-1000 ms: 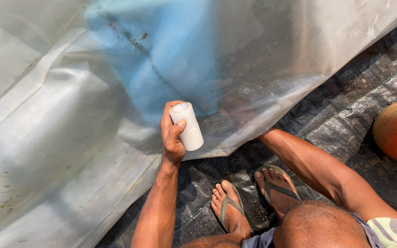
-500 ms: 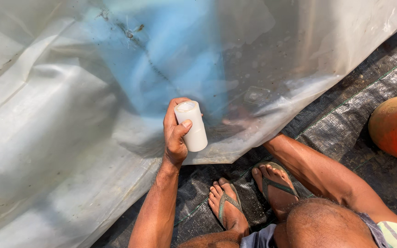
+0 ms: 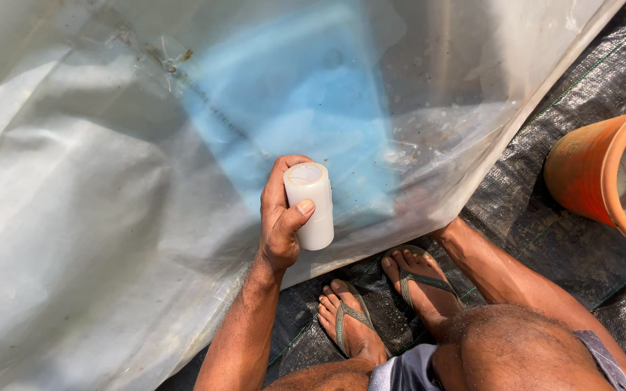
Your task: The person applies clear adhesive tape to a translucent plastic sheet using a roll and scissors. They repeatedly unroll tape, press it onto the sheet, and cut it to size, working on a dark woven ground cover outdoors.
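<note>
White tape roll, gripped in our left hand, has drifted slightly lower-right; our right hand, under the plastic sheet, remains unreadable.

roll in left hand | over sheet | bucket far right on ground cloth

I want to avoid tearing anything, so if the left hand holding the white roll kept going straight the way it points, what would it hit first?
Most likely the translucent plastic sheet. The left hand with the white roll points up and away, over the sheet; the gap between them is unclear.
</note>
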